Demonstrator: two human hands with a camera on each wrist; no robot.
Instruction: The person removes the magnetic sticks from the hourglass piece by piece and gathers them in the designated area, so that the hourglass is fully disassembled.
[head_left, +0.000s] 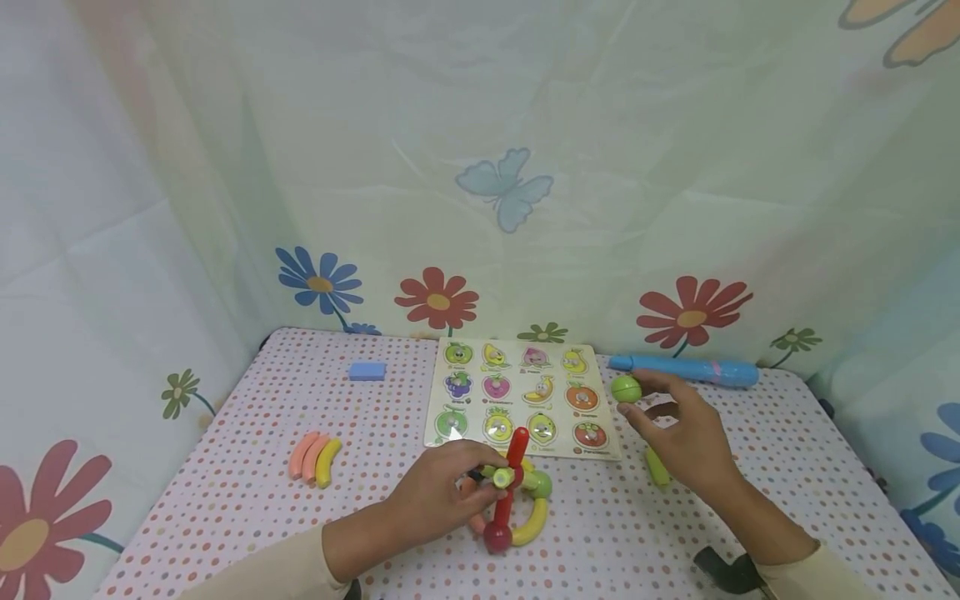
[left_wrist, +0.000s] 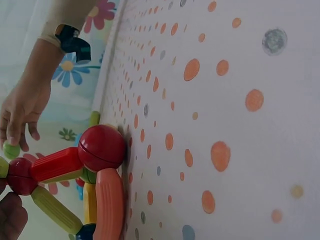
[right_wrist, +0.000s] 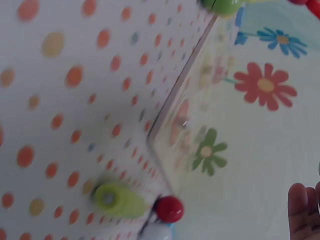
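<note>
My left hand (head_left: pixel 442 487) pinches a light green rod (head_left: pixel 502 478) of a built-up ball-and-rod toy. That toy has upright red rods (head_left: pixel 519 446), a red ball (head_left: pixel 497 537) low at the front, a green ball (head_left: pixel 537 484) and a curved yellow rod (head_left: pixel 531 523). A curved pink rod (left_wrist: pixel 109 205) of it shows in the left wrist view. To the right, my right hand (head_left: pixel 686 433) holds a loose green ball (head_left: pixel 626 388) between thumb and fingers, raised over the table. Only a few right fingertips (right_wrist: pixel 298 207) appear in the right wrist view.
Behind the toy lies a fruit picture board (head_left: pixel 522 398). A blue tube-shaped thing (head_left: pixel 690 369) lies at the back right, and a green rod (head_left: pixel 657 467) under my right hand. Leftward are a blue block (head_left: pixel 367 371), pink curved rods (head_left: pixel 303 456) and a yellow one (head_left: pixel 327 462).
</note>
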